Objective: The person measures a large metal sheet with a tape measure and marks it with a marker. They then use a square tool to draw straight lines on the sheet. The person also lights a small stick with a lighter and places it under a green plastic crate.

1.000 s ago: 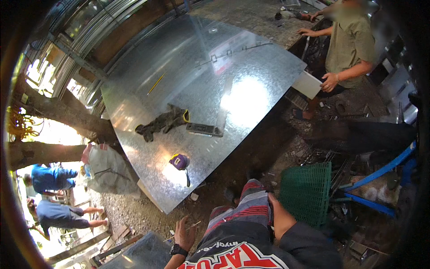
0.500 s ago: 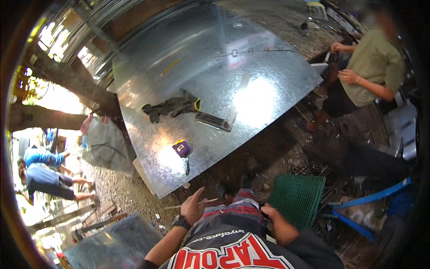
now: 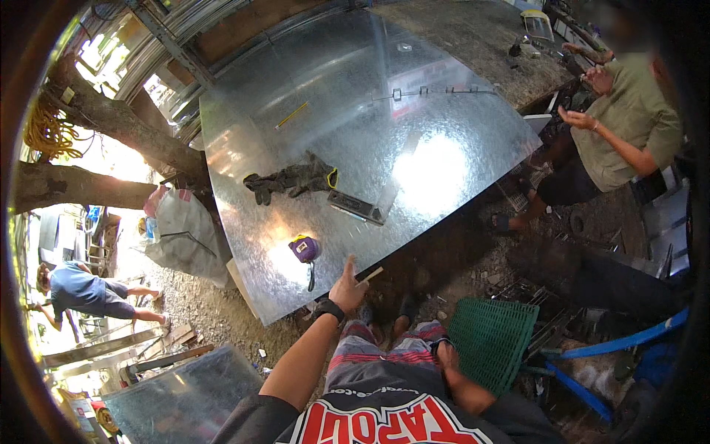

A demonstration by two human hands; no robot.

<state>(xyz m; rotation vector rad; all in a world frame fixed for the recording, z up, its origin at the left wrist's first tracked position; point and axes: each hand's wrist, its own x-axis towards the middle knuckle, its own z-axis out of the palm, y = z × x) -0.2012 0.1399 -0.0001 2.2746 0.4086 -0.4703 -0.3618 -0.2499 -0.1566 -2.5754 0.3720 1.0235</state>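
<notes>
My left hand (image 3: 347, 291), with a dark watch on the wrist, reaches to the near edge of a large shiny metal sheet (image 3: 347, 140). Its index finger points out over the sheet, while the other fingers are curled around a thin pale stick (image 3: 371, 276). Just beyond lies a purple and yellow tape measure (image 3: 304, 249) with a black strap. Farther in rest a dark work glove (image 3: 292, 180) and a dark, flat, straight tool (image 3: 356, 207). My right hand (image 3: 447, 358) hangs low beside my shorts; its fingers are mostly hidden.
A yellow pencil (image 3: 292, 115) lies toward the back of the sheet. Beside my right arm stands a green mesh panel (image 3: 494, 337), with blue metal bars (image 3: 621, 344) beyond. Another person (image 3: 625, 122) is at the right. A pale sack (image 3: 185, 237) and tree trunks flank the left.
My left hand has moved forward and right, from in front of my shorts to the sheet's edge, index finger extended. The person at the right has raised their hands. The view has shifted slightly.
</notes>
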